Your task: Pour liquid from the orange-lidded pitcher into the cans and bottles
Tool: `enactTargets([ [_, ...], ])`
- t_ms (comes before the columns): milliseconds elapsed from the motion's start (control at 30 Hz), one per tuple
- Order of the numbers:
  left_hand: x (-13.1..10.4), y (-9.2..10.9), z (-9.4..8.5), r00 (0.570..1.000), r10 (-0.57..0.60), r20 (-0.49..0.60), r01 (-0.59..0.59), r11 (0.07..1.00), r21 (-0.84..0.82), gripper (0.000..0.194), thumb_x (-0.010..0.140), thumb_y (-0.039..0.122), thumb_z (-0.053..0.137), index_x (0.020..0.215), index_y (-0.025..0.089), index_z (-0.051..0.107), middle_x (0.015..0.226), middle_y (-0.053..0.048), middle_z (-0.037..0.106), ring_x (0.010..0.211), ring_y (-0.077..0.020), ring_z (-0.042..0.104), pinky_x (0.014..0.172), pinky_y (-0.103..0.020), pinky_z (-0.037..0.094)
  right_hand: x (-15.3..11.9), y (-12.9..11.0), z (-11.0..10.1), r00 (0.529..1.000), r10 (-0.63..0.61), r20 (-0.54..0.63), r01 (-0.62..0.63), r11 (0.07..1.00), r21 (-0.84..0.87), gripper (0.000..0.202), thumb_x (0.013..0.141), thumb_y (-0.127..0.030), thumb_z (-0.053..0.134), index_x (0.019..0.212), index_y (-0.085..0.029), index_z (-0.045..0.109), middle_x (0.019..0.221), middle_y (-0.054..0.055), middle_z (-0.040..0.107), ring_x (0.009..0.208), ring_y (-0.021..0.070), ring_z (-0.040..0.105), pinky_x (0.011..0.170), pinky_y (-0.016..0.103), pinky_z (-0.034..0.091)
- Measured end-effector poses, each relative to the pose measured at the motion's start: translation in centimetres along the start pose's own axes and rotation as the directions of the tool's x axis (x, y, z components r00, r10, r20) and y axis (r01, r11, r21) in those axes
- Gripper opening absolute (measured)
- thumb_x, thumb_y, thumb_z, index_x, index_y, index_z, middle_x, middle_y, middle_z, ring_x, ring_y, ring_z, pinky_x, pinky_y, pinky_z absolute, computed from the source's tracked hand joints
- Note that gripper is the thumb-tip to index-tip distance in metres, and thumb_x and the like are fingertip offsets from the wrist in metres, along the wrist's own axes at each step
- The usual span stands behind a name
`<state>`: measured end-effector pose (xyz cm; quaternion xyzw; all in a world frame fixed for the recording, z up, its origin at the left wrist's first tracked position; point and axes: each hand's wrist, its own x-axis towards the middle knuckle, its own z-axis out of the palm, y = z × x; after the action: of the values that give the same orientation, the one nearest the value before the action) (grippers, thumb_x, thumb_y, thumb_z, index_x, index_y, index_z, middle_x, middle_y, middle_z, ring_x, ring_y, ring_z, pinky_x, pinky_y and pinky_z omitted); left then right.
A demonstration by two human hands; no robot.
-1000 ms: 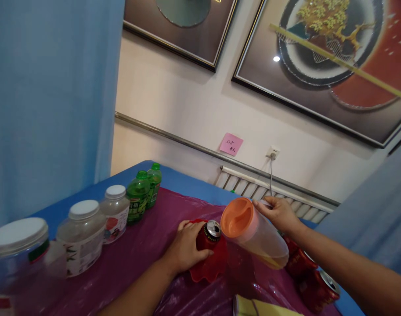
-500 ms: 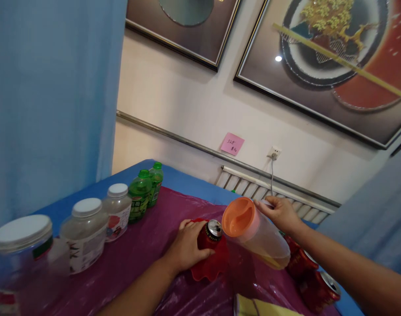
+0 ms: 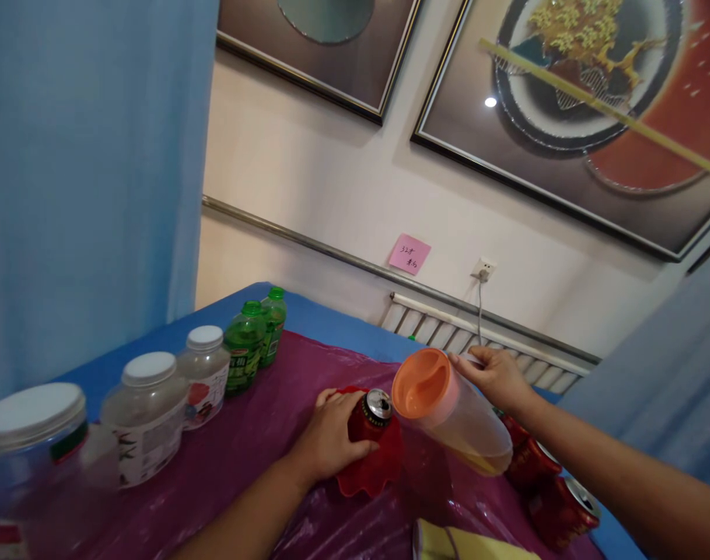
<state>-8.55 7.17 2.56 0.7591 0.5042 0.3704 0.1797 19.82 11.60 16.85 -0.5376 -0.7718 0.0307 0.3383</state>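
Observation:
My left hand (image 3: 331, 432) is wrapped round a red and black drink can (image 3: 371, 420), its opened silver top facing up. Under the can lies a red dish with a wavy rim (image 3: 363, 481). My right hand (image 3: 498, 377) grips the handle of a clear pitcher (image 3: 477, 435) with an orange lid (image 3: 421, 385). The pitcher leans to the left, its lid close beside the can's top. A little yellowish liquid shows low in the pitcher. No stream between the lid and the can can be made out.
Clear jars with white lids (image 3: 150, 420) and green bottles (image 3: 245, 350) line the left side. More red cans (image 3: 564, 509) stand at the right, below my right forearm. A folded yellow cloth (image 3: 471, 543) lies at the front on the purple sheet (image 3: 325, 362).
The view has shifted very slightly. Both hands, the can and the tilted pitcher keep nearly the same places.

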Motion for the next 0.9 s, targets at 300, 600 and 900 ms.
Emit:
enactTargets([
  [300,-0.02,-0.13,0.09,1.000,0.008,0.003,-0.008,1.000,-0.007,0.073,0.060,0.040,0.086,0.128,0.029,0.059,0.127,-0.005,0.070,0.119,-0.0316,0.060,0.113,-0.049,0.026,-0.18,-0.26,-0.13,1.000,0.015,0.011,-0.015,1.000,0.014,0.055,0.083,-0.060,0.057,0.054,-0.025,0.028,0.053,-0.007,0.023,0.049,0.0094,0.025,0.046,0.026,0.018],
  [600,-0.02,-0.16,0.14,1.000,0.015,-0.005,-0.015,1.000,-0.007,0.072,0.061,0.040,0.086,0.127,0.030,0.060,0.127,-0.005,0.070,0.119,-0.0322,0.060,0.113,-0.049,0.026,-0.22,-0.67,-0.26,1.000,0.008,0.003,-0.008,1.000,-0.013,0.056,0.082,-0.061,0.057,0.054,-0.025,0.025,0.053,-0.006,0.022,0.048,0.0097,0.023,0.046,0.027,0.017],
  [900,-0.03,0.08,-0.03,1.000,0.014,0.005,-0.014,1.000,-0.019,0.073,0.061,0.038,0.087,0.127,0.029,0.059,0.128,-0.004,0.070,0.121,-0.0310,0.059,0.113,-0.048,0.025,-0.14,-0.26,-0.19,1.000,0.006,0.006,-0.006,1.000,-0.026,0.055,0.084,-0.061,0.057,0.054,-0.025,0.027,0.053,-0.006,0.023,0.049,0.0096,0.025,0.047,0.027,0.017],
])
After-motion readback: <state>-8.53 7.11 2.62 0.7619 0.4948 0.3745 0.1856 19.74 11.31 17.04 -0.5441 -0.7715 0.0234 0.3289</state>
